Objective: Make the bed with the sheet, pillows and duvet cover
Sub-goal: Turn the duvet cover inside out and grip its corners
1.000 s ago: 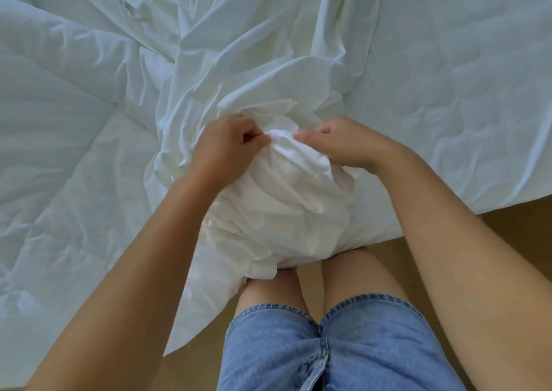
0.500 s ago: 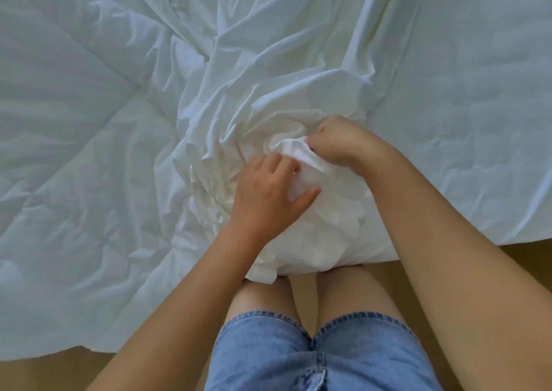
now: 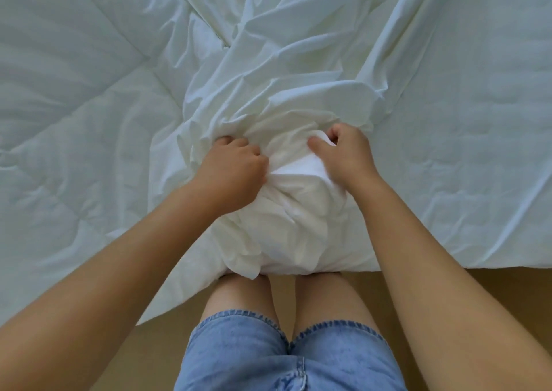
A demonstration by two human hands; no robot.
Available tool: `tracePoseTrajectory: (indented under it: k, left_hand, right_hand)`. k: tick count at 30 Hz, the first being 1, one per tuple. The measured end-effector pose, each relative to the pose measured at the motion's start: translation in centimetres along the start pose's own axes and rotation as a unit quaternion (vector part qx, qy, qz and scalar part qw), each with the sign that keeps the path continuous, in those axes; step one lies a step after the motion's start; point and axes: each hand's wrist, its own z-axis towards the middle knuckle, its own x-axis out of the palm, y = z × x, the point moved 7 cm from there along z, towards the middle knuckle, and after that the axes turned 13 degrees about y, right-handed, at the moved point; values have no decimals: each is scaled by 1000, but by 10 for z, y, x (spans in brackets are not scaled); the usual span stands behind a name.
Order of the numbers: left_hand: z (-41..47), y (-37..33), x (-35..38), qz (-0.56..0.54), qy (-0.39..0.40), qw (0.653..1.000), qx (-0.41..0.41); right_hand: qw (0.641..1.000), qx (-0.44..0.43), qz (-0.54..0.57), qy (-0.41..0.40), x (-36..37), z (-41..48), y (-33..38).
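Crumpled white fabric duvet cover (image 3: pixel 298 220), bunched into a mound, is clutched by left grip (image 3: pixel 236 169) and right grip (image 3: pixel 348 156).

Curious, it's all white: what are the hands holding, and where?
The bunched white fabric: left hand grips its left side, right hand its upper right.

No text, label, brand, number or sign can be read anywhere, neither on the white bedding (image 3: pixel 448 151) nor on the denim shorts (image 3: pixel 254 358).

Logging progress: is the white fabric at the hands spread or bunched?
Bunched: left hand and right hand grip white fabric gathered in folds.
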Motion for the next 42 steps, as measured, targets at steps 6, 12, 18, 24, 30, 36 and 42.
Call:
tracePoseTrajectory:
  k: [6, 12, 18, 24, 30, 36, 42]
  left_hand:
    - [17, -21, 12, -7, 43, 998, -55]
    - [-15, -37, -17, -77, -210, 973, -59]
    - [-14, -66, 2, -90, -191, 977, -16]
    - [-5, -68, 11, -92, -186, 977, 48]
    - [-18, -46, 31, -60, -105, 991, 49]
    - [-6, -37, 9, -270, -167, 946, -64]
    - [13, -30, 24, -220, -79, 962, -144]
  right_hand:
    - [985, 36, -165, 35, -12, 2, 1]
    - [1000, 10, 19, 16, -11, 3, 17]
    - [995, 70, 69, -4, -14, 2, 2]
    - [998, 52, 1, -17, -20, 8, 4]
    - [997, 32, -68, -14, -11, 16, 8]
    - [999, 23, -23, 44, -5, 19, 6]
    - [965, 77, -248, -23, -18, -2, 6]
